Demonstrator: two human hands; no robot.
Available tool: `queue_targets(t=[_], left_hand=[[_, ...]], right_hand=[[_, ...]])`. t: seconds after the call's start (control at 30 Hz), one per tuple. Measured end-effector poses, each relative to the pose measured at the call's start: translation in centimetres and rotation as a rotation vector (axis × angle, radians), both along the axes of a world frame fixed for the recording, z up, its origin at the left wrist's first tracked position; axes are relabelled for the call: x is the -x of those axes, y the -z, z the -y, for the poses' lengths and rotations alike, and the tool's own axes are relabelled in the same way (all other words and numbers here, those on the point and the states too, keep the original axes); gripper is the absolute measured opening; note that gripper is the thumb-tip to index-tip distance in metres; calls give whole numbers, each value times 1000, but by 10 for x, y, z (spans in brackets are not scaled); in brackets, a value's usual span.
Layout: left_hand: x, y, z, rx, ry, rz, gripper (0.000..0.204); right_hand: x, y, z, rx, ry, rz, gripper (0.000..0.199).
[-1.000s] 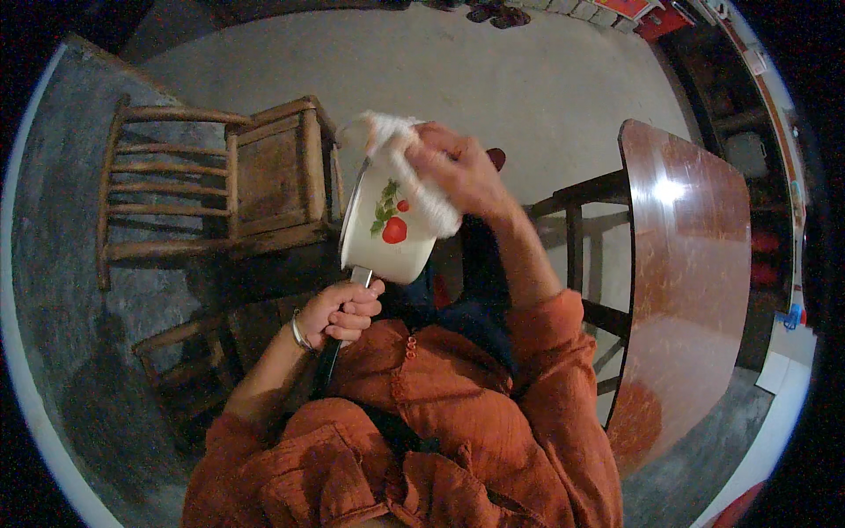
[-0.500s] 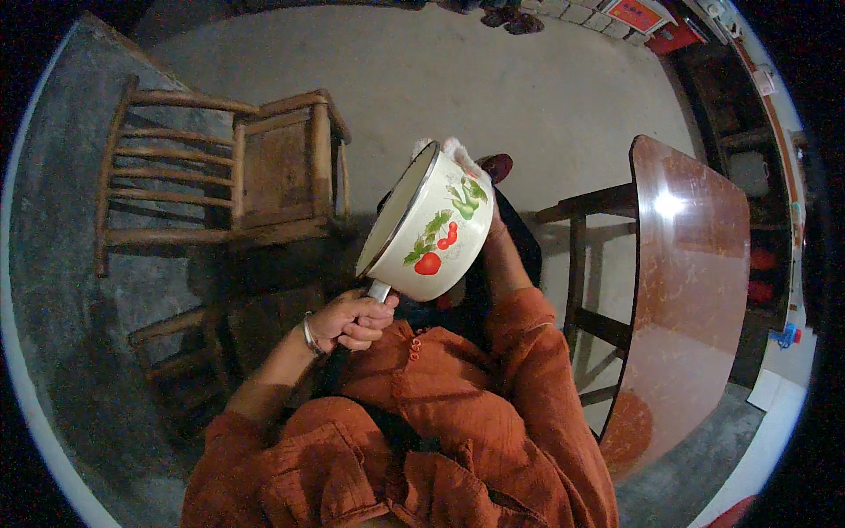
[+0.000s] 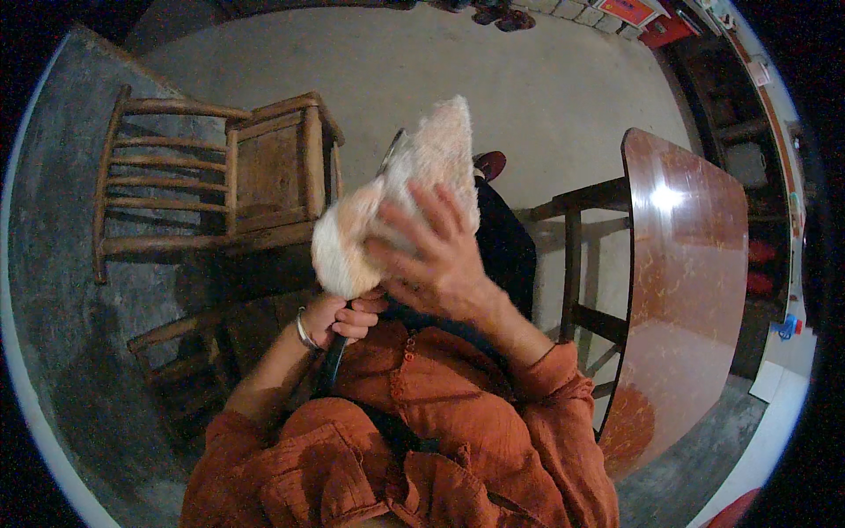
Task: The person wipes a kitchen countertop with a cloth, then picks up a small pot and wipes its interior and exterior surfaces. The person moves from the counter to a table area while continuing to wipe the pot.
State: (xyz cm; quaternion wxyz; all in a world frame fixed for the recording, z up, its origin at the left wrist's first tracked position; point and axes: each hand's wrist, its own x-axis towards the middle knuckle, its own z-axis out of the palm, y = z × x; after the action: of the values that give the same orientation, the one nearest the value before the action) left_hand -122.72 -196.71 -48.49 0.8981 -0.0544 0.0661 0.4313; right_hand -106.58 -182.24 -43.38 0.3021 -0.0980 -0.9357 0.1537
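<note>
A fluffy white and peach cloth (image 3: 444,141) covers most of the pot, whose dark rim (image 3: 393,151) shows only as a thin sliver beside it. My left hand (image 3: 349,319), with a bangle at the wrist, is closed around the pot's handle (image 3: 329,365), whose dark end sticks out below the fist. Spread flat over the cloth, my right hand (image 3: 436,255) presses it against the pot; its fingers are apart and a little blurred. The pot's painted side is hidden under the cloth.
To the left stands a wooden chair (image 3: 273,172), with another wooden seat frame (image 3: 176,339) nearer to me. A shiny brown table (image 3: 682,290) is at my right. Shoes (image 3: 503,18) lie on the floor (image 3: 290,53) at the far side; dark shelves (image 3: 744,132) line the right wall.
The cloth has come from the pot's far side across its near side, hiding the painted fruit. My right hand has moved from behind the pot to its front. My left hand keeps the handle.
</note>
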Motion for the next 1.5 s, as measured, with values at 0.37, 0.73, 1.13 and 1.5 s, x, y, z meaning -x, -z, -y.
queue_targets(t=[0.37, 0.73, 1.13, 1.5], left_hand=[[8, -12, -8, 193, 145, -238, 20], [0, 0, 1, 177, 167, -365, 7], [-7, 8, -7, 188, 162, -401, 6], [-4, 12, -3, 67, 68, -150, 19]], right_hand=[[15, -5, -50, 356, 57, -9, 32], [4, 122, -130, 1845, 61, -246, 31], [-16, 83, -129, 1723, 146, -270, 43], [-11, 16, 13, -33, 59, 70, 36]])
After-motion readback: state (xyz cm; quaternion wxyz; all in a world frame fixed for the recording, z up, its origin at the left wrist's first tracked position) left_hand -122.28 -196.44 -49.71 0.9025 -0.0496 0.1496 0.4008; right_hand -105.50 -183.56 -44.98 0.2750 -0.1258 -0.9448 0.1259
